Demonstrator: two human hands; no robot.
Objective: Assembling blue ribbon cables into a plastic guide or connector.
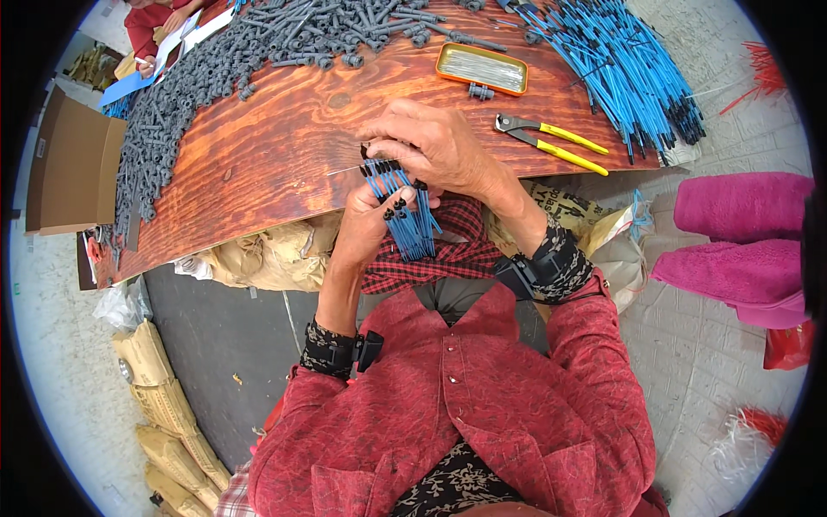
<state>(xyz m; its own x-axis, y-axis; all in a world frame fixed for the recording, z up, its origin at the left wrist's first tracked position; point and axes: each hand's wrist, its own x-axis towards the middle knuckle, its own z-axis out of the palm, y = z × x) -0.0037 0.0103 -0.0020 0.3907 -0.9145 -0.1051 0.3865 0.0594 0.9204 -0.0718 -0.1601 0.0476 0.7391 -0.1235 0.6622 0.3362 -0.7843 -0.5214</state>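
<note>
My left hand (372, 209) is closed around a bundle of thin blue sticks with black ends (412, 226), held just off the table's near edge. Its thumb presses across the black ends. My right hand (439, 146) arches over the top of the bundle with its fingers drawn together. From the bundle's upper left, close to the right fingertips, a thin metal wire (343, 171) pokes out. A small black piece (364, 151) shows beside those fingertips. What the right fingers pinch is hidden.
Yellow-handled pincers (551, 142) lie right of my hands on the wooden table (284, 133). Behind is an orange-rimmed tin of thin wires (482, 69). Grey plastic fittings (215, 65) pile up left; more blue sticks (620, 69) lie right. Another person's hand (146, 65) is far left.
</note>
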